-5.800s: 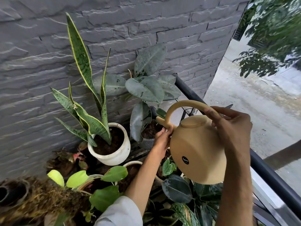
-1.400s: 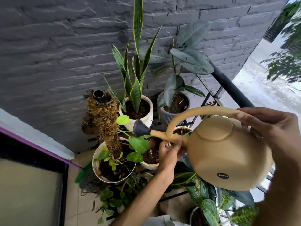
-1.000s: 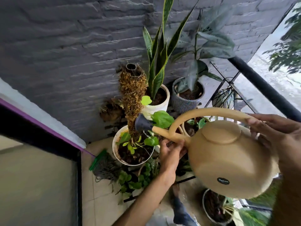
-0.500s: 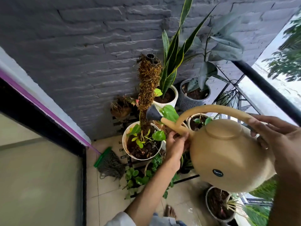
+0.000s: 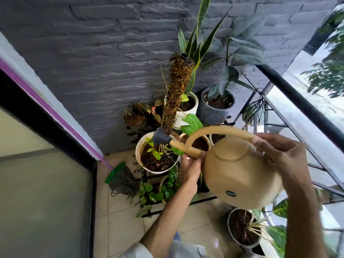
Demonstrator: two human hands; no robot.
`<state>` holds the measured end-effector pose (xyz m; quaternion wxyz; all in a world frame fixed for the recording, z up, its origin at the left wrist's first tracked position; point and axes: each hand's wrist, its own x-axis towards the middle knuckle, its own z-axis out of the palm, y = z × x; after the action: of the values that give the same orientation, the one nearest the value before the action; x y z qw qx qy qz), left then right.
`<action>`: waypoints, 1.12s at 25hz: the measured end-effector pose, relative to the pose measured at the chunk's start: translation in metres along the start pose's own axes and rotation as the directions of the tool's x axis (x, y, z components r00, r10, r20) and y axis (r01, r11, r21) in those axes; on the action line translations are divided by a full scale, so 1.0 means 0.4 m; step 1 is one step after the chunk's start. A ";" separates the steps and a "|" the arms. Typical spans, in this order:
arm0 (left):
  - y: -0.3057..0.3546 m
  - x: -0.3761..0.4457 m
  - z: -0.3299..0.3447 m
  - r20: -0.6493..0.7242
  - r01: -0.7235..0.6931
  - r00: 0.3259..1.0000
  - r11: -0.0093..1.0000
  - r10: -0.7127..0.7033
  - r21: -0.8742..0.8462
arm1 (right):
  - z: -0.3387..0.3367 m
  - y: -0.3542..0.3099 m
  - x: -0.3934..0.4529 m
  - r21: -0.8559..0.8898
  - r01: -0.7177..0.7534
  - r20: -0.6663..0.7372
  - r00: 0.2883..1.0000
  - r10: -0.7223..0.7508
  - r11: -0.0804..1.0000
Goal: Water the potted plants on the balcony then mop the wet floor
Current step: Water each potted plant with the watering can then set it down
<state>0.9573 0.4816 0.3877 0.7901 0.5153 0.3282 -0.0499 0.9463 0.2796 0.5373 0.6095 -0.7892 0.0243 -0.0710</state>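
A round tan watering can is tilted forward in both hands. My right hand grips the back of its arched handle. My left hand holds the base of the spout from below. The dark rose head hangs over a white pot that holds a moss pole and small green leaves. Behind it stand a white pot with a snake plant and a grey ribbed pot. A mop with a green head and grey strings lies on the tiled floor.
A grey brick wall backs the plants. The black balcony railing runs along the right. A glass door with a black frame fills the left. Another pot stands on the floor at the bottom right, and a low leafy plant sits under the rack.
The view has pulled back and swung left, so the floor, mop and door show more. The can has shifted from the back pots to over the white moss-pole pot. Both hands keep their hold.
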 end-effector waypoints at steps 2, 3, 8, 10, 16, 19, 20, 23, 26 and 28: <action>-0.030 -0.034 -0.018 -0.040 -0.024 0.999 1.000 0.024 -0.013 | -0.003 0.009 -0.020 0.048 -0.012 0.035 0.999 0.011 0.999; -0.047 -0.047 -0.028 -0.061 -0.028 0.998 0.999 0.025 -0.036 | -0.002 0.018 -0.029 0.051 -0.010 0.055 0.998 0.007 0.999; -0.110 -0.115 -0.089 -0.153 -0.035 0.988 0.999 0.029 -0.041 | 0.005 0.062 -0.081 0.020 -0.011 0.145 0.989 0.007 1.000; -0.126 -0.135 -0.126 -0.201 -0.009 0.980 0.999 0.001 -0.038 | 0.027 0.064 -0.098 0.006 -0.011 0.203 0.979 0.009 1.000; -0.159 -0.131 -0.208 -0.201 0.077 0.976 0.996 -0.084 -0.044 | 0.088 0.077 -0.114 0.012 -0.047 0.286 0.957 0.041 0.999; -0.159 -0.113 -0.225 -0.194 0.109 0.974 0.993 -0.116 -0.043 | 0.100 0.094 -0.115 0.003 -0.029 0.299 0.954 0.027 1.000; -0.159 -0.105 -0.229 -0.186 0.112 0.976 0.993 -0.117 -0.039 | 0.102 0.098 -0.113 0.019 -0.031 0.302 0.953 0.023 0.999; -0.148 -0.085 -0.234 -0.165 0.102 0.980 0.994 -0.107 -0.038 | 0.111 0.100 -0.097 0.042 -0.030 0.292 0.956 0.016 0.999; -0.146 -0.066 -0.233 -0.152 0.128 0.980 0.991 -0.132 -0.035 | 0.121 0.098 -0.086 0.029 -0.018 0.271 0.963 0.009 0.999; -0.147 -0.051 -0.235 -0.154 0.114 0.981 0.993 -0.117 -0.033 | 0.126 0.096 -0.076 0.015 -0.012 0.265 0.964 0.008 1.000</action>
<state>0.8729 0.5285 0.3295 0.7639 0.4883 0.4189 -0.0513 0.9252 0.3221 0.4854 0.6141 -0.7864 -0.0540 0.0381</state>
